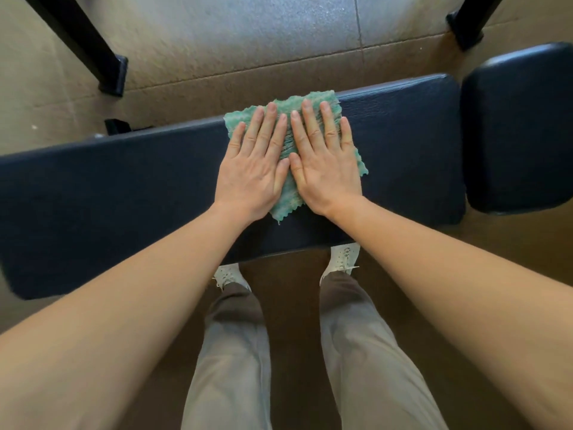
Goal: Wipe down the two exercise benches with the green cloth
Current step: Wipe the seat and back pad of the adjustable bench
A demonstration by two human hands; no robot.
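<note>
A long dark navy bench pad (pixel 108 197) runs across the view in front of me. The green cloth (pixel 290 141) lies spread flat on it, right of the pad's middle, reaching its far edge. My left hand (pixel 255 167) and my right hand (pixel 325 164) both press flat on the cloth, side by side, fingers straight and pointing away from me. A second dark pad (pixel 521 131) sits just to the right, apart from the first by a narrow gap.
Two black metal frame legs stand on the tan floor beyond the bench, one at the far left (pixel 93 51) and one at the far right (pixel 468 26). My legs and white shoes (pixel 344 259) are at the bench's near edge.
</note>
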